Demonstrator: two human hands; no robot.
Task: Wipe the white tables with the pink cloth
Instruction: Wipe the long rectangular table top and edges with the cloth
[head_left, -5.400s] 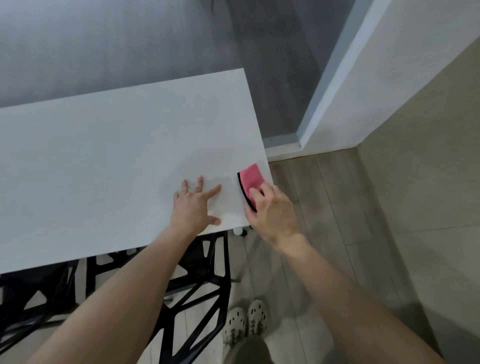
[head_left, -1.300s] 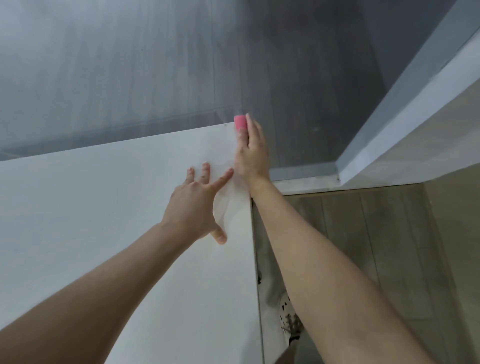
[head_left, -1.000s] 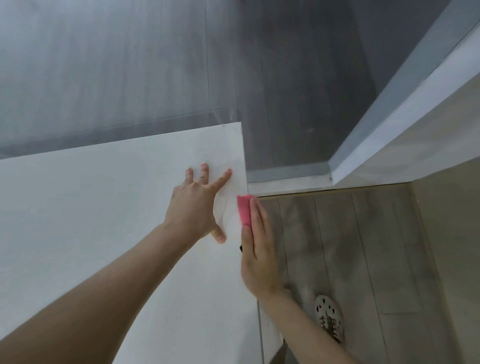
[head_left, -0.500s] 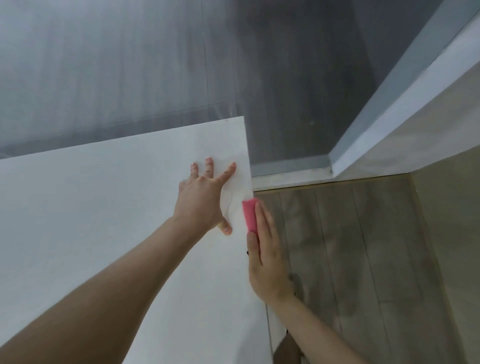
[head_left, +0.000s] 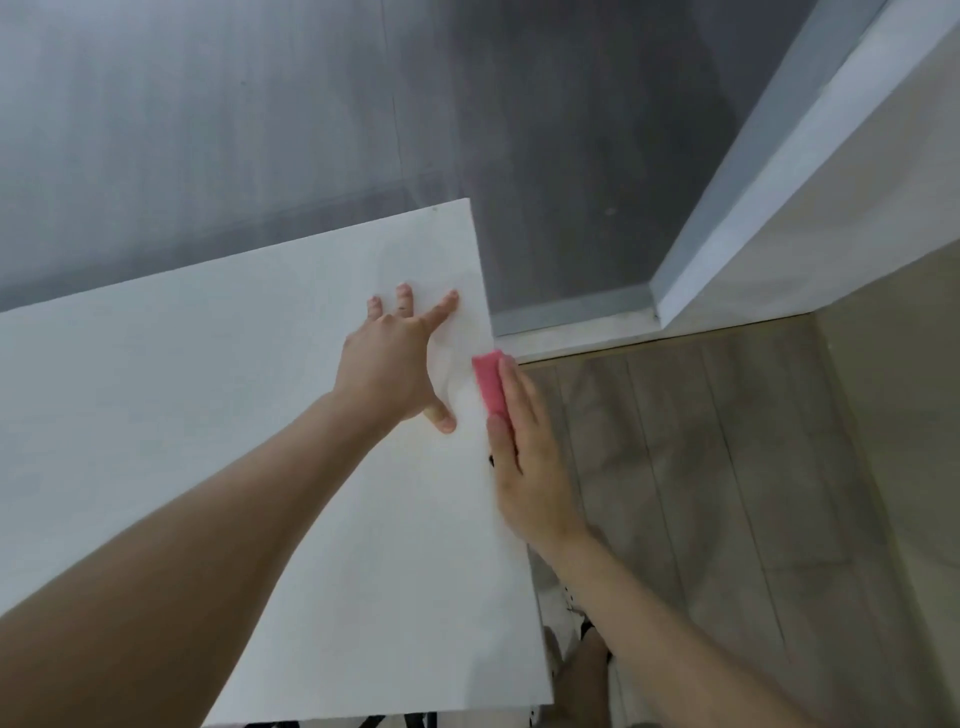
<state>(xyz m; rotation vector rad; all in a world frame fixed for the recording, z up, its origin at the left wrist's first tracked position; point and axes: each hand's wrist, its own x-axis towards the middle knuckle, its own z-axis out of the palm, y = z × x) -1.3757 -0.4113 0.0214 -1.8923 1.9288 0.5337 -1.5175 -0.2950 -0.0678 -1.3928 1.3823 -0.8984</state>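
Note:
The white table (head_left: 234, 395) fills the left and middle of the head view, its right edge running down the centre. My left hand (head_left: 397, 358) lies flat on the tabletop near the far right corner, fingers spread. The folded pink cloth (head_left: 488, 384) sits against the table's right edge. My right hand (head_left: 524, 457) holds it there, fingers straight along the outer side and the thumb on top. Most of the cloth is hidden under that hand.
A grey frosted glass wall (head_left: 260, 130) stands behind the table. A white door frame and wall corner (head_left: 779, 197) rise at the right. Wood-look floor (head_left: 701, 467) lies right of the table, close to a beige wall (head_left: 909, 415).
Over the last second my right hand with the pink cloth has slid slightly along the table's right edge after coming back from the far corner. My left hand stays planted.

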